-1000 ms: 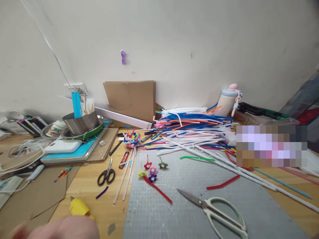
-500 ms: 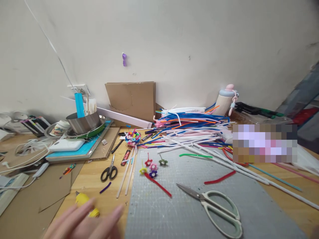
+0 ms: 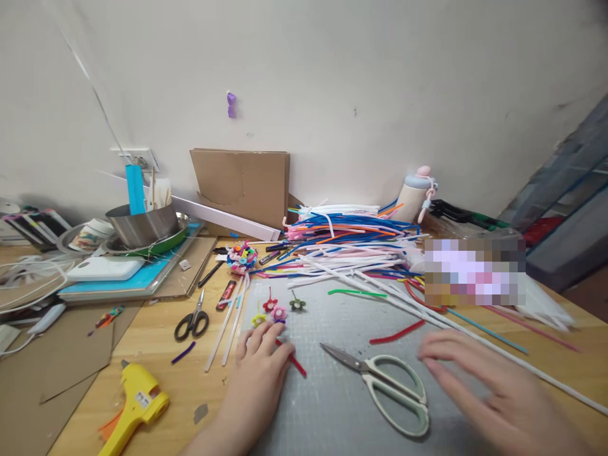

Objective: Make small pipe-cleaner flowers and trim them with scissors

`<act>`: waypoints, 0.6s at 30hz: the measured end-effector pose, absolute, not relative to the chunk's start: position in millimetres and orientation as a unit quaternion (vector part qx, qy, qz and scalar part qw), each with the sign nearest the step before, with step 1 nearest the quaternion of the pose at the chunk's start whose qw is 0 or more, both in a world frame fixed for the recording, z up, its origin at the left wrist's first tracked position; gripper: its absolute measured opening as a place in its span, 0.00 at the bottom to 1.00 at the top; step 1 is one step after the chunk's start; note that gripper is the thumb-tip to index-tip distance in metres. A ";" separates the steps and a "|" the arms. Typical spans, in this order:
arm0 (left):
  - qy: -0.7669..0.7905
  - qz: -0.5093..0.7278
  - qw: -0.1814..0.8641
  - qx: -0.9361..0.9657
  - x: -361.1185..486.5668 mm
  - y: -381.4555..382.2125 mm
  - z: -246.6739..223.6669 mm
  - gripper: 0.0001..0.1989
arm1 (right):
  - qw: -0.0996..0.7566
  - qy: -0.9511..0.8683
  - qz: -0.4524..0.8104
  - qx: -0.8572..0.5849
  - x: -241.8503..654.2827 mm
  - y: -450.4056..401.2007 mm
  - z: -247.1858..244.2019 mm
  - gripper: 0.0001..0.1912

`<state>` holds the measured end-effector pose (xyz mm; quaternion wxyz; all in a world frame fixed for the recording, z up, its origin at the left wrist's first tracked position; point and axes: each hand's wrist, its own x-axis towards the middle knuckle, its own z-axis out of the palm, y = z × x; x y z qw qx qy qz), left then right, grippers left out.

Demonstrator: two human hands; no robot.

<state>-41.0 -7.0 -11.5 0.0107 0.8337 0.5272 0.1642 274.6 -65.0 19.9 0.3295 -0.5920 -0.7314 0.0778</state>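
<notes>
My left hand point(image 3: 261, 364) reaches over the left part of the grey cutting mat point(image 3: 304, 411), its fingers spread and curved at the small flowers and over one end of a red pipe cleaner piece point(image 3: 297, 365). Red, pink, yellow and green point(image 3: 297, 305) flowers show just beyond the fingertips; a purple one is mostly covered. My right hand point(image 3: 479, 380), slightly blurred, hovers at the mat's right side with fingers apart and nothing seen in them. Between the hands lie large pale-green-handled scissors point(image 3: 380, 383). Another red piece point(image 3: 397, 332) rests beyond them.
A yellow glue gun point(image 3: 137, 399) and black scissors point(image 3: 191, 324) lie left of the mat. Piled pipe cleaners point(image 3: 351, 231) stretch along the back, before a bottle point(image 3: 411, 199) and cardboard point(image 3: 242, 183). A metal pot point(image 3: 142, 225) stands at back left.
My left hand has moved from the lower left, over the glue gun, to the flowers on the mat. My right hand has come into view at the right. The view has shifted slightly.
</notes>
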 end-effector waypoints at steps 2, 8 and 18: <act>0.528 0.159 0.013 0.834 -38.9 -7.4 -11.4 0.08 | 0.243 -0.751 0.136 -0.598 270.3 -55.8 6.0 0.10; 0.509 0.153 0.001 0.847 -39.3 -10.1 -8.9 0.08 | 0.126 -0.742 0.166 -0.637 263.5 -53.4 -20.7 0.12; 0.521 0.330 -0.023 0.787 -49.9 -11.2 0.7 0.22 | 0.101 -0.776 0.172 -0.598 249.5 -47.6 -3.8 0.10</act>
